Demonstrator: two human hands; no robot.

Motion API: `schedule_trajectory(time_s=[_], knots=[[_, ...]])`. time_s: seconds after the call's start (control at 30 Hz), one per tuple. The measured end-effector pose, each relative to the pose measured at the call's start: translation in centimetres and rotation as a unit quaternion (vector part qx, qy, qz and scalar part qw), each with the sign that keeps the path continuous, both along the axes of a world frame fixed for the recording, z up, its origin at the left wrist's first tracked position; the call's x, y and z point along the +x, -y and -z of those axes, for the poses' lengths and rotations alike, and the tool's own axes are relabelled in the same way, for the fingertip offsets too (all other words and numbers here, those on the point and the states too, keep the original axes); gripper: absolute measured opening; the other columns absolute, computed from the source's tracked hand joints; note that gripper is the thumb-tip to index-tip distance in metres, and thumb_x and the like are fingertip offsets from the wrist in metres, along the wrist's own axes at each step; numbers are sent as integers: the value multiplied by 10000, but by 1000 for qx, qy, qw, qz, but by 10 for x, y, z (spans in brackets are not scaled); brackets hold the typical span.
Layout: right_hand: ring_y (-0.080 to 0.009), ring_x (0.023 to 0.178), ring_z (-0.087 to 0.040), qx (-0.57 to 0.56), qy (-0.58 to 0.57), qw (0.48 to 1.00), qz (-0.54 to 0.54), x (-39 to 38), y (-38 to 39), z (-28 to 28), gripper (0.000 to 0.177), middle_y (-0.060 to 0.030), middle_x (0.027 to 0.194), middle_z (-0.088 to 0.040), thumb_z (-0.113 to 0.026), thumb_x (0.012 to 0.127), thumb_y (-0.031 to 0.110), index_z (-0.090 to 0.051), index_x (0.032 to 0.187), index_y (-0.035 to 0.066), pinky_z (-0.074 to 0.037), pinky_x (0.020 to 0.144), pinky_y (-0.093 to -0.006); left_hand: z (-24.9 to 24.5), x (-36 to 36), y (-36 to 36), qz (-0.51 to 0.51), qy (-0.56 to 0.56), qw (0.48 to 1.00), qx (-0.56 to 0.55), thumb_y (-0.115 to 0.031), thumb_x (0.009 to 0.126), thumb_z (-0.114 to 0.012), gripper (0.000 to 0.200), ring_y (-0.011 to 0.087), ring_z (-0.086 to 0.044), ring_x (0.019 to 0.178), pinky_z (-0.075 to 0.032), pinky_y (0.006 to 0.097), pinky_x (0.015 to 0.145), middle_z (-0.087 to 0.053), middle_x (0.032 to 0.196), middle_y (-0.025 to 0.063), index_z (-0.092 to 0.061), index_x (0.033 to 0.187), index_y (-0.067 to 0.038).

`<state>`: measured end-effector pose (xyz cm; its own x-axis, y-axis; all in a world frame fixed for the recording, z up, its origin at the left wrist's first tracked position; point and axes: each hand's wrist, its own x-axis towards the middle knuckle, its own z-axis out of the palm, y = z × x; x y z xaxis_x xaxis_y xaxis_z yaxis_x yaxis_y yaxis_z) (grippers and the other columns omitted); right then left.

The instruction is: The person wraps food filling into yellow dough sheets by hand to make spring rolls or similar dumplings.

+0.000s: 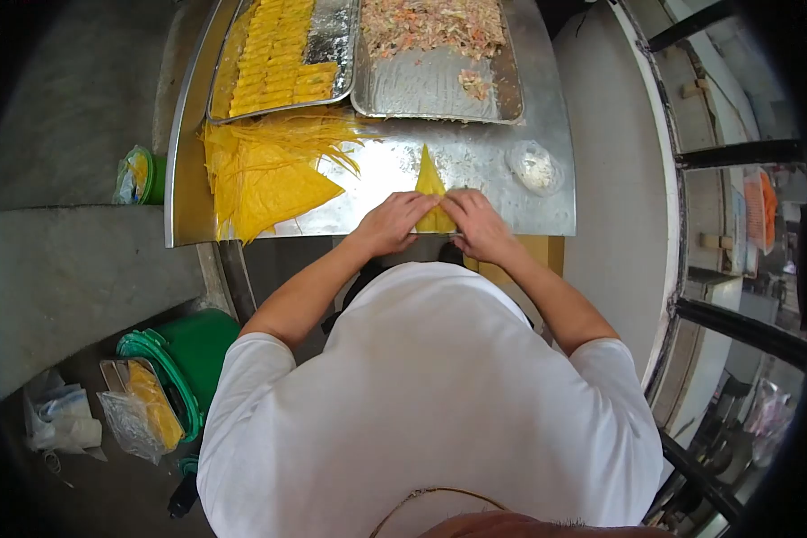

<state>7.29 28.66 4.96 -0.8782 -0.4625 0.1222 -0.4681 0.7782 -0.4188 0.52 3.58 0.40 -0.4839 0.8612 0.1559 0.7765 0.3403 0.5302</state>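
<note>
At the front edge of the metal table, a yellow wrapper sheet (429, 177) narrows to a point away from me. My left hand (394, 221) has its fingers closed on the sheet's left side. On its right side my right hand (477, 221) grips it in the same way, thumbs near each other. To the left lies a fanned stack of yellow sheets (282, 190). A tray of yellow rolls (278, 63) stands at the back left, and a tray of chopped filling (430, 27) beside it.
A small bowl with white paste (535, 168) sits on the metal table (377, 193) at the right. Green buckets (208, 345) and a tray with yellow sheets (152, 403) are low at the left. A barred window frame (735, 154) runs along the right.
</note>
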Motion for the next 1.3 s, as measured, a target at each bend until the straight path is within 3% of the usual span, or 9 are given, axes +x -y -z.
schedule_trajectory(time_s=[0.17, 0.27, 0.4, 0.47, 0.57, 0.67, 0.87, 1.07, 1.3], knots=[[-354, 1132, -569, -3, -43, 998, -37, 12, 2, 36, 581, -156, 1205, -594, -716, 787, 41, -594, 1354, 18, -467, 1019, -461, 16, 21, 3, -40, 37, 993, 103, 31, 818, -700, 632, 346, -598, 1279, -491, 436, 1108, -617, 1397, 143, -540, 1423, -54], [-355, 1132, -570, -32, -30, 999, -27, 15, 7, 28, 528, -153, 1186, -596, -686, 822, 26, -606, 1344, 12, -468, 1012, -459, 34, 29, 4, -74, -2, 986, 148, 17, 838, -701, 477, 343, -631, 1233, -538, 424, 1049, -633, 1369, 152, -624, 1305, -44], [-369, 1172, -570, -36, 17, 999, 0, 14, 19, 21, 527, -174, 1237, -588, -685, 843, 15, -590, 1361, -4, -474, 1019, -457, 25, 29, 1, -97, 6, 983, 155, -1, 837, -728, 382, 335, -646, 1213, -570, 411, 998, -634, 1366, 154, -663, 1213, -26], [-370, 1124, -627, -224, 106, 963, 108, 16, 23, 4, 423, -186, 1168, -644, -677, 865, 8, -647, 1286, -12, -514, 973, -450, 23, 28, 0, -99, -1, 981, 168, -11, 830, -752, 354, 331, -663, 1173, -583, 401, 969, -655, 1325, 154, -676, 1175, -24], [-343, 999, -690, -233, 144, 949, 158, 20, 7, 27, 312, -167, 1064, -706, -692, 857, -7, -719, 1167, -13, -562, 889, -405, 25, 28, -1, -99, 3, 981, 169, 0, 823, -757, 343, 333, -676, 1139, -587, 399, 954, -675, 1272, 150, -683, 1157, -24], [-366, 924, -703, -251, 59, 953, 161, 13, 20, 24, 246, -174, 983, -736, -663, 853, -11, -741, 1087, -11, -573, 874, -436, 26, 29, -2, -104, -4, 977, 185, -1, 826, -756, 326, 329, -682, 1121, -587, 398, 945, -684, 1241, 141, -689, 1144, -28], [-377, 1113, -663, -180, 86, 980, 20, 7, 23, 9, 342, -190, 1146, -718, -655, 837, -22, -722, 1172, -11, -544, 962, -456, 20, 26, -6, -99, 12, 975, 199, 8, 828, -776, 275, 330, -688, 1083, -589, 394, 923, -696, 1213, 136, -700, 1090, -31], [-372, 1164, -586, -111, 64, 992, -8, 8, 6, 17, 506, -182, 1231, -619, -653, 823, -44, -656, 1327, 6, -502, 1015, -448, 21, 25, -10, -138, 56, 971, 187, -46, 874, -772, 184, 321, -686, 1047, -584, 393, 873, -711, 1124, 122, -713, 1048, -32], [-361, 1150, -582, -142, 167, 975, 37, -8, 17, 31, 383, -192, 1217, -605, -630, 885, -49, -705, 1253, 23, -496, 991, -406, 14, 24, -14, -190, 14, 964, 187, -72, 900, -767, 183, 323, -689, 931, -571, 388, 817, -718, 1055, 124, -729, 1074, -29]])
